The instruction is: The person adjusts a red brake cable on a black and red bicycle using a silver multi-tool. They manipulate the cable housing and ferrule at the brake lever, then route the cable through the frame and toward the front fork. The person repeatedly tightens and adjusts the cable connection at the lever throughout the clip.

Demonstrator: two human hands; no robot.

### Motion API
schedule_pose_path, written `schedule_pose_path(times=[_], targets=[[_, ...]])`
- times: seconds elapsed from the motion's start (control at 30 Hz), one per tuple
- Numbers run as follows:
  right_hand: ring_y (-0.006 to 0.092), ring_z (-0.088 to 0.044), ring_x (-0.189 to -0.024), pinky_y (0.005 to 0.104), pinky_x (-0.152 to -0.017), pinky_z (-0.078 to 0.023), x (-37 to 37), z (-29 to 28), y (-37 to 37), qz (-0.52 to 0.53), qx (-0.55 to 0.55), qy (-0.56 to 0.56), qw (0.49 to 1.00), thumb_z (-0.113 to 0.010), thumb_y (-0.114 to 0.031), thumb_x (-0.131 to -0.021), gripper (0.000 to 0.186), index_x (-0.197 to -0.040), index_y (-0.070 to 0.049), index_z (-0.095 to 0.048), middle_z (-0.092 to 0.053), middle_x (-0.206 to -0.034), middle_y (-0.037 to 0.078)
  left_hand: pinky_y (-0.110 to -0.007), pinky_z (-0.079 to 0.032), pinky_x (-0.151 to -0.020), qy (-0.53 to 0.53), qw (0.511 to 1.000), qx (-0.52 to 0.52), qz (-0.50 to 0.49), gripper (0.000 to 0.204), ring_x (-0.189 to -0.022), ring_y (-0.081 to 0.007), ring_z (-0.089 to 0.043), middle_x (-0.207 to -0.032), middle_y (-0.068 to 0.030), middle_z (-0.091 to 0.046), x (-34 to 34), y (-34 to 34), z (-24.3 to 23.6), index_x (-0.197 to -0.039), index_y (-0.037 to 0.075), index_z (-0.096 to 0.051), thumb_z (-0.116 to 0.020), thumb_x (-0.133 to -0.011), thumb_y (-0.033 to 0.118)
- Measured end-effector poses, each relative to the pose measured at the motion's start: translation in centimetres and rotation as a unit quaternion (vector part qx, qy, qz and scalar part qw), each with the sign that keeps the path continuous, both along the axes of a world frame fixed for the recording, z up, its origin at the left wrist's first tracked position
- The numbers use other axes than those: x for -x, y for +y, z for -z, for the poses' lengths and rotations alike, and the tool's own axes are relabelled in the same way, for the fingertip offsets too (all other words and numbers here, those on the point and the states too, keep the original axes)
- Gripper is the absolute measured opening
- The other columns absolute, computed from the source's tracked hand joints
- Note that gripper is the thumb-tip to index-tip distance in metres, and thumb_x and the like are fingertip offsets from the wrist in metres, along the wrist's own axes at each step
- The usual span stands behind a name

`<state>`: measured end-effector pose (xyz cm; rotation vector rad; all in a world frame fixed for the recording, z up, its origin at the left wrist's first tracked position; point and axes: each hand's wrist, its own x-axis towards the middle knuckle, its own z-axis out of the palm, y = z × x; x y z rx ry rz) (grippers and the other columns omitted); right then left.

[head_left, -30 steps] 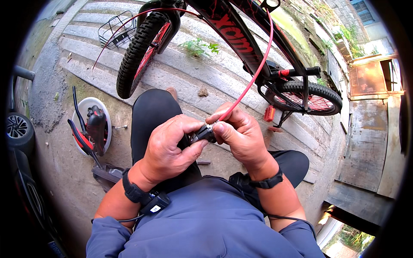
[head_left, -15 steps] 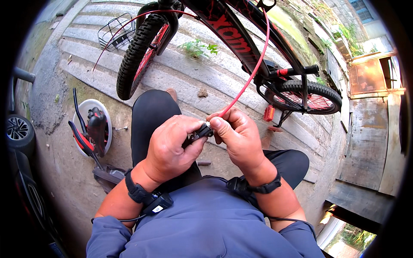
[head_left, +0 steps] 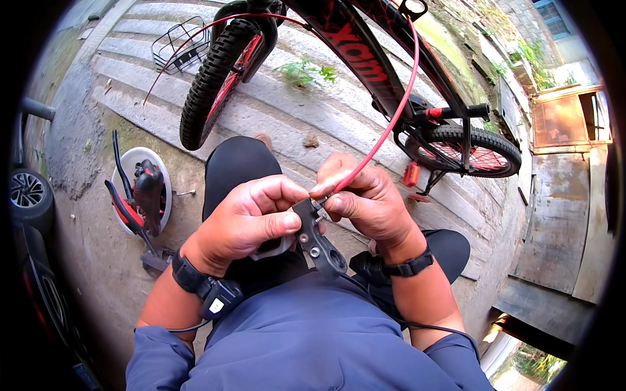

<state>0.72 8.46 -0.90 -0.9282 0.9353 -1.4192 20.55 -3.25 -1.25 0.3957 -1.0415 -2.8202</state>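
Note:
A black bicycle brake lever sits in front of my body, gripped by my left hand with thumb and fingers around its clamp end. My right hand pinches the end of a red brake cable at the metal adjuster on the lever's top edge. The cable arches up to the frame of a black and red bicycle. Fingers partly cover the joint, so I cannot tell whether the cable is seated in the adjuster.
At the left, a white tub holds a black saddle and red-black parts. A wire basket lies beyond the knobbly front tyre. A car wheel stands at the far left; wooden boards are at the right.
My left hand has turned the brake lever, so its flat face and ring-shaped end now show. My right hand stays at the cable end, fingers slightly shifted.

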Motion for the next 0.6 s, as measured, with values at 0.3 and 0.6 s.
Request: schedule_pose_path(times=[0.3,0.6], targets=[[0.0086,-0.060,-0.081,0.0226,-0.069,-0.049,-1.4,-0.8,-0.1,0.091,-0.021,0.061,0.994,-0.065,-0.007,-0.096,0.010,-0.103,0.000,-0.067,-0.062,-0.093,0.003,-0.028,-0.058,-0.070,-0.005,1.000,-0.004,-0.017,0.032,-0.082,-0.0174,-0.069,-0.100,-0.0136,-0.069,0.4,0.2,0.3,-0.120,-0.002,-0.054,-0.068,-0.095,0.014],[0.0095,-0.062,-0.079,0.0239,-0.069,-0.051,-1.8,-0.3,1.1,0.148,-0.048,0.100,0.983,-0.066,-0.009,-0.096,0.011,-0.100,0.000,-0.066,-0.065,-0.089,0.004,-0.027,-0.057,-0.073,-0.029,0.983,0.161,-0.080,0.029,-0.084,-0.0107,-0.066,-0.100,-0.0071,-0.066,1.0,2.1,0.2,-0.121,-0.004,-0.053,-0.065,-0.097,0.010]])
